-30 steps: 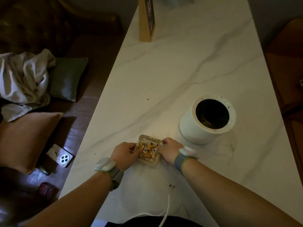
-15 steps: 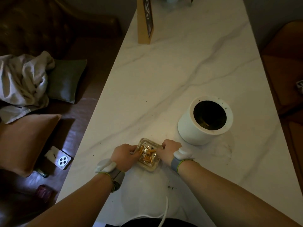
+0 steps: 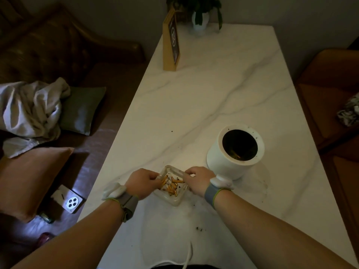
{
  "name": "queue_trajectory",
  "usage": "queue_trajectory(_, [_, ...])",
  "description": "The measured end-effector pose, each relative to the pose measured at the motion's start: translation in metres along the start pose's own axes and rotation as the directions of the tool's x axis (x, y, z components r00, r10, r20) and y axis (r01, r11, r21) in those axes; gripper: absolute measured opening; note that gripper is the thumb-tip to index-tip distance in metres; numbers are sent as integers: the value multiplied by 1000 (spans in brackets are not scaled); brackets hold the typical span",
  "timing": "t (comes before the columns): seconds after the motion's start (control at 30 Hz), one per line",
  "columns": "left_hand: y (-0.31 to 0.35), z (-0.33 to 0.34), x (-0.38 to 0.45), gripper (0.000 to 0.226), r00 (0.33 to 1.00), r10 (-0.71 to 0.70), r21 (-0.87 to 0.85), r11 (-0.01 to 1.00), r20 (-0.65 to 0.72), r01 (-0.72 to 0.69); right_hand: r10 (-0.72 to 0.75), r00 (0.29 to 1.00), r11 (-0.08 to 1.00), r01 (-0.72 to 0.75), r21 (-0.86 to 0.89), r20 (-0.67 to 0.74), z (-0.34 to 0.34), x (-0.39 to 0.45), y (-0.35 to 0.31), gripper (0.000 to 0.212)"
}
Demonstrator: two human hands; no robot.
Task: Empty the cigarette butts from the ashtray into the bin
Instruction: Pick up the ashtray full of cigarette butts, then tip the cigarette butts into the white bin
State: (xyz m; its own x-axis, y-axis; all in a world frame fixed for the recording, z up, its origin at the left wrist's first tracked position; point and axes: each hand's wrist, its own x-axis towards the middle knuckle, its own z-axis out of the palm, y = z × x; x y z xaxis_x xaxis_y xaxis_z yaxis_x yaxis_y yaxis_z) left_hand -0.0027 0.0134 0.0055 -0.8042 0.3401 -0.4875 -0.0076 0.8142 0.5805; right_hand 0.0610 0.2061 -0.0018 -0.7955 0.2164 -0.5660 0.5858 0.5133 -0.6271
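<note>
A square clear glass ashtray sits near the front of the white marble table. Several orange cigarette butts lie inside it. My left hand grips its left rim and my right hand grips its right rim. A white round bin with a dark opening stands just to the right and behind, with a butt or two visible inside. Whether the ashtray is lifted off the table is unclear.
A wooden sign block and a potted plant stand at the far end. Ash specks dot the table in front. A sofa at left holds cushions, a white cloth and a phone. A brown seat is at right.
Both hands have shifted slightly forward with the ashtray held between them; the view has tilted up, showing the plant at the far end.
</note>
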Motion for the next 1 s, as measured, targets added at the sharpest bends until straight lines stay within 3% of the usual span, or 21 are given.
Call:
queue_trajectory(0.13, [12,-18,-2,16,1000,19,-3,1000,-24,-19,-17,999,971,27,239,-46,-11,-10,-9,20])
queue_trajectory(0.4, [53,-54,-15,19,994,80,-51,995,-67,-84,-12,996,883,50,468,-84,-42,-32,-36,21])
queue_trajectory(0.6, [93,-77,-29,14,992,127,-324,940,26,-112,-2,990,853,77,516,-144,-79,-47,-48,24])
queue_trajectory(0.77, [119,-79,-22,28,979,202,-410,896,33,-171,10,977,856,102,507,-213,-108,-53,-50,27])
queue_trajectory(1.0, [166,-67,-6,25,975,222,-519,837,30,-174,58,943,826,139,546,-328,-146,-59,-38,20])
